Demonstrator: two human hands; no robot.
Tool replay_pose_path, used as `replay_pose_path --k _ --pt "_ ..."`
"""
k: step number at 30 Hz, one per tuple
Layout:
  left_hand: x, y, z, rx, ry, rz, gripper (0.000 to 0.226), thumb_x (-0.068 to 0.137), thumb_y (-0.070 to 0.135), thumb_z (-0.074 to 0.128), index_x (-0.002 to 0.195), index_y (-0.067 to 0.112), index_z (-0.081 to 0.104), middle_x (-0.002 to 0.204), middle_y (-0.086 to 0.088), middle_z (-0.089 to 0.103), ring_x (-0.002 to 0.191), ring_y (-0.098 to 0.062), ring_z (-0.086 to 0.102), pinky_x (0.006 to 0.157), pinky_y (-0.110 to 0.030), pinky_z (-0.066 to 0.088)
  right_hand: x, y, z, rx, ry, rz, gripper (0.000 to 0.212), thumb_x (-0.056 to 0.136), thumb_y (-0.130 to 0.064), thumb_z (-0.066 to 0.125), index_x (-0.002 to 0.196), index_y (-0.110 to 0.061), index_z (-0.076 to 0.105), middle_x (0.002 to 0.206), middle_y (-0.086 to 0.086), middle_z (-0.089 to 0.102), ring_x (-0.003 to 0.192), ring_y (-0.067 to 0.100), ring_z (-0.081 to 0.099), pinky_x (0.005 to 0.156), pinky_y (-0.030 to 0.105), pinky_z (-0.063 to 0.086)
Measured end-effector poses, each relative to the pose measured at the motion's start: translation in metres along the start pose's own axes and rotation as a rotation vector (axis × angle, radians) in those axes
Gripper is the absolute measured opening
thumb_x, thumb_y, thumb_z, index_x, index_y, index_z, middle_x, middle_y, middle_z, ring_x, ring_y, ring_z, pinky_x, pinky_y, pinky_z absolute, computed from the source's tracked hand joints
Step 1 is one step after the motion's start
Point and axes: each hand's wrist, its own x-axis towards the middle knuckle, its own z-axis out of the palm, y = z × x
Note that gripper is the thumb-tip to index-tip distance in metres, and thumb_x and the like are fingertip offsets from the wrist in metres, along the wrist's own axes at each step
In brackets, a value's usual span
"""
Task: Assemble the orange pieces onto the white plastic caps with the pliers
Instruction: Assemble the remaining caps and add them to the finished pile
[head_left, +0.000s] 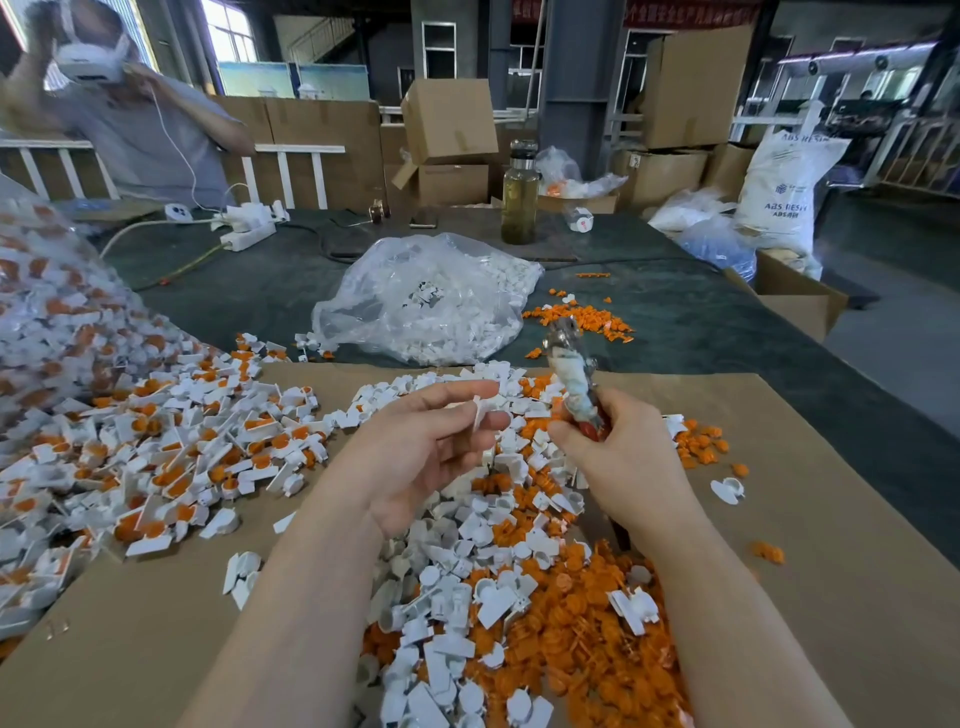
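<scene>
L hand is raised over the brown cardboard sheet on the counter, pinching one small white plastic cap betw. thumb and fingertips; other fingers loosely curled. R hand is wrapped round the red-handled pliers, steel nose pointing up and away, tape or rag wound round the shank. Can't tell if the pliers' nose is parted or closed — too blurred. No orange piece visible on the held cap.

Stock: loose white caps and small round orange plastic pieces lie mixed in a heap under and near both hands. Finished white-and-orange assemblies pile up at left. Clear plastic bag of white caps sits further off, centre, w/ more orange bits to its right.

Step in hand, as I read it: seat an orange piece on this cap, then squeeze w/ pliers. To do it well:
- turn cap so its socket faces the pliers, keep fingertips off the seat
- pick an orange piece from the near heap, set it square before any squeeze
- bring pliers' nose across piece and cap together, press straight, not at a slant, or the thin cap may crack or piece go in crooked
- light squeeze till seated, then drop onto left pile.
</scene>
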Motion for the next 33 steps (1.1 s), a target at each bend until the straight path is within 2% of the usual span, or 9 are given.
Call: replay_pose_path --k 3,6,11,13,15,18,22,26,33 --pt "-0.001 0.000 0.004 -0.141 -0.017 -0.003 0.019 0.086 0.008 0.067 0.104 0.012 0.075 0.093 -0.010 0.076 0.065 -0.009 0.066 0.065 -0.021 0.056 0.000 -0.001 0.001 0.066 0.030 0.008 0.008 0.087 -0.025 0.069 0.085 -0.019 0.065 0.073 -0.003 0.064 0.068 0.012 0.059 0.061 0.033 0.049" --pt "-0.001 -0.002 0.005 -0.051 -0.011 0.024 0.039 0.067 0.013 0.079 0.106 0.010 0.073 0.097 -0.011 0.077 0.072 -0.011 0.066 0.069 -0.021 0.058 0.000 -0.001 0.003 0.066 0.048 0.000 0.009 0.087 -0.026 0.070 0.086 -0.019 0.065 0.073 -0.004 0.063 0.063 0.008 0.056 0.058 0.029 0.047" --pt "0.000 -0.004 0.015 0.097 0.088 0.052 0.016 0.098 0.016 0.059 0.106 0.008 0.070 0.092 -0.008 0.078 0.067 -0.011 0.070 0.061 -0.020 0.056 -0.001 -0.003 0.005 0.078 0.104 -0.036 0.009 0.088 -0.027 0.070 0.085 -0.020 0.065 0.071 -0.007 0.061 0.063 -0.002 0.055 0.052 0.014 0.038" --pt "0.002 -0.007 0.018 0.140 0.134 0.071 0.019 0.098 0.020 0.059 0.106 0.010 0.073 0.089 -0.003 0.077 0.071 -0.012 0.068 0.069 -0.024 0.057 -0.002 -0.005 0.005 0.099 0.113 -0.051 0.007 0.089 -0.026 0.070 0.088 -0.020 0.065 0.073 -0.009 0.062 0.068 -0.005 0.057 0.052 0.012 0.042" --pt "0.005 -0.010 0.021 0.201 0.212 0.097 0.024 0.095 0.028 0.064 0.105 0.010 0.075 0.072 0.004 0.067 0.072 -0.016 0.059 0.079 -0.031 0.053 -0.003 -0.007 0.006 0.116 0.125 -0.070 0.007 0.089 -0.025 0.070 0.088 -0.022 0.064 0.073 -0.011 0.062 0.072 -0.007 0.058 0.057 0.007 0.043" --pt "0.006 -0.015 0.026 0.166 0.303 0.145 0.023 0.091 0.029 0.070 0.109 0.016 0.076 0.055 0.010 0.055 0.060 -0.010 0.053 0.070 -0.025 0.053 -0.005 -0.008 0.007 0.104 0.134 -0.099 0.010 0.089 -0.026 0.071 0.086 -0.027 0.061 0.073 -0.013 0.062 0.074 -0.009 0.059 0.058 0.005 0.043" --pt "0.005 -0.014 0.031 0.058 0.330 0.208 0.011 0.086 0.014 0.076 0.095 0.017 0.079 0.069 0.005 0.073 0.057 -0.005 0.063 0.064 -0.020 0.058 -0.006 -0.010 0.009 0.059 0.141 -0.108 0.015 0.088 -0.034 0.070 0.084 -0.036 0.055 0.074 -0.017 0.063 0.076 -0.007 0.060 0.054 0.007 0.043" --pt "0.004 -0.014 0.033 0.051 0.340 0.217 0.008 0.084 0.011 0.077 0.091 0.016 0.077 0.070 0.001 0.075 0.062 -0.008 0.070 0.061 -0.019 0.057 -0.006 -0.012 0.010 0.037 0.156 -0.110 0.019 0.089 -0.039 0.068 0.081 -0.042 0.050 0.075 -0.019 0.062 0.079 -0.009 0.059 0.055 0.007 0.043" --pt "0.003 -0.014 0.039 0.061 0.333 0.227 0.015 0.084 0.005 0.075 0.096 0.013 0.074 0.069 -0.002 0.075 0.065 -0.011 0.073 0.061 -0.018 0.058 -0.005 -0.009 0.012 0.014 0.197 -0.094 0.017 0.089 -0.038 0.067 0.091 -0.022 0.061 0.078 -0.014 0.065 0.073 0.001 0.062 0.058 0.013 0.047"
